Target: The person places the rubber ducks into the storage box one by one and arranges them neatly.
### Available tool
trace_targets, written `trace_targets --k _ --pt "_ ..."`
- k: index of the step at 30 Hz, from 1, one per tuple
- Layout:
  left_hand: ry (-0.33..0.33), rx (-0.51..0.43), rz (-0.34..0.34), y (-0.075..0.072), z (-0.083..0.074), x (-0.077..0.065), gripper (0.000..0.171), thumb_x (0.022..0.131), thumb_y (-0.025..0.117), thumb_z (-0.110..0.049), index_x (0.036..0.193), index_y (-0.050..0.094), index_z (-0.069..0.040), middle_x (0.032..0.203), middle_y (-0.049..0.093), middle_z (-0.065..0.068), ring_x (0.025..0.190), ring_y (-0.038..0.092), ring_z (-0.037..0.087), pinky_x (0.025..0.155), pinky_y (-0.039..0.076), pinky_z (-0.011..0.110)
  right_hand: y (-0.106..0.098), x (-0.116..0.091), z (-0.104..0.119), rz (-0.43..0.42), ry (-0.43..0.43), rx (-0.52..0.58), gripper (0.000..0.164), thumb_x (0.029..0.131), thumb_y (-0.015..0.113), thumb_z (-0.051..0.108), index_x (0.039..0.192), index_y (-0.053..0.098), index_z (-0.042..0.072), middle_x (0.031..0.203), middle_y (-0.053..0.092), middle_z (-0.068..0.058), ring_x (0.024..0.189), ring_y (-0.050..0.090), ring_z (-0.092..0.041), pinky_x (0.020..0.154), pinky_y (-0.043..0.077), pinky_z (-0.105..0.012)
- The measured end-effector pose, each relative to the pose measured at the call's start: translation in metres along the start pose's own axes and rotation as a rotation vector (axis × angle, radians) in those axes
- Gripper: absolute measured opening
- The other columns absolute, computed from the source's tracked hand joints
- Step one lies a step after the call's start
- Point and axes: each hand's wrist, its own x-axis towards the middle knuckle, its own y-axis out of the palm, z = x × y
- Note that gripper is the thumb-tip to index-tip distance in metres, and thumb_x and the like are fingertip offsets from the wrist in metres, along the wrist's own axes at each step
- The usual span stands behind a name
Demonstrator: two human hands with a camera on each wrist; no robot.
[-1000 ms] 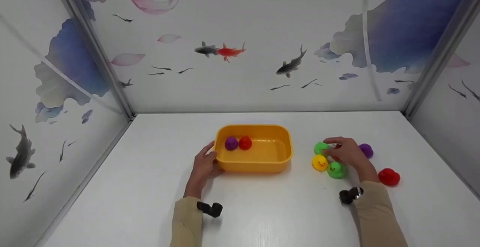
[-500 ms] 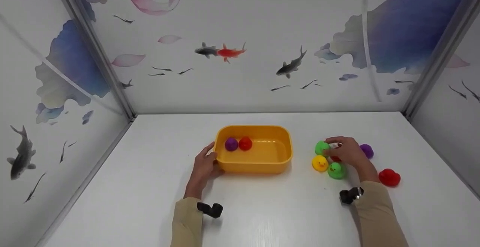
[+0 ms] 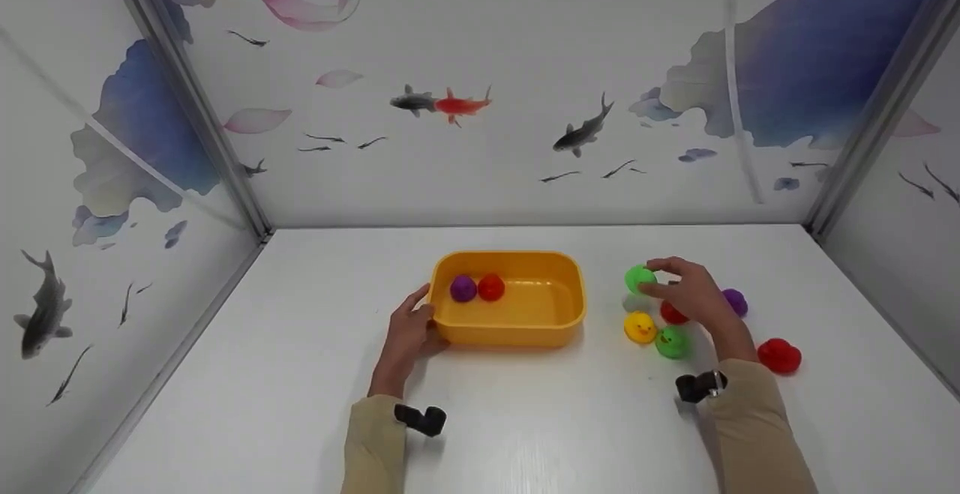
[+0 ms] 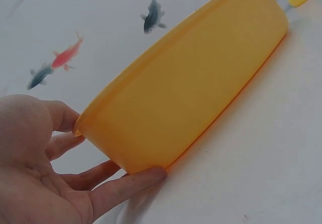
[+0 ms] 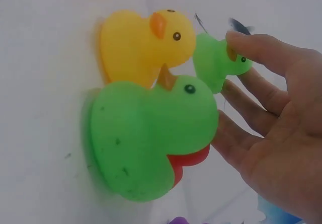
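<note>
A green rubber duck [image 3: 640,279] is pinched between the thumb and fingers of my right hand [image 3: 691,293], lifted above the table with its shadow below. The right wrist view shows the thumb against this duck's [image 5: 210,63] head. Just below are a yellow duck [image 3: 640,327], another green duck [image 3: 673,342] and a red duck [image 3: 674,312], partly hidden by my hand. My left hand [image 3: 407,335] holds the left end of a yellow plastic bin [image 3: 510,335], thumb at the lower edge and fingers behind the end wall. A purple duck [image 3: 463,288] and a red duck [image 3: 491,287] sit inside.
Right of my right hand are a purple duck [image 3: 735,302] and, nearer, a red duck [image 3: 780,356]. All stand on a white table [image 3: 525,419] enclosed by printed panels [image 3: 510,172] with metal corner posts [image 3: 184,97].
My right hand has raised the green duck off the table, slightly up and left, uncovering more of the red duck behind. My left hand and the bin stay put.
</note>
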Motion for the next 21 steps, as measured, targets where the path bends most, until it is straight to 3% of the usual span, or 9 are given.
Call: trace_targets --k 12,21 --pt "-0.024 -0.01 0.001 0.0 -0.002 -0.001 0.052 0.104 0.046 -0.021 0.155 0.039 -0.025 0.142 0.058 0.018 0.108 0.064 0.026 0.091 0.061 0.042 0.013 0.002 0.036 0.025 -0.032 0.105 0.061 0.09 0.072 0.044 0.14 0.051 0.015 0.157 0.043 -0.012 0.146 0.036 -0.039 0.118 0.034 -0.059" --pt "0.004 -0.025 0.012 0.0 0.0 0.0 0.053 0.102 0.046 -0.02 0.154 0.04 -0.023 0.14 0.059 0.02 0.102 0.066 0.024 0.086 0.062 0.04 0.035 0.006 0.061 0.014 -0.066 0.151 0.056 0.089 0.074 0.034 0.136 0.054 0.011 0.148 0.051 -0.014 0.141 0.044 -0.036 0.117 0.038 -0.055"
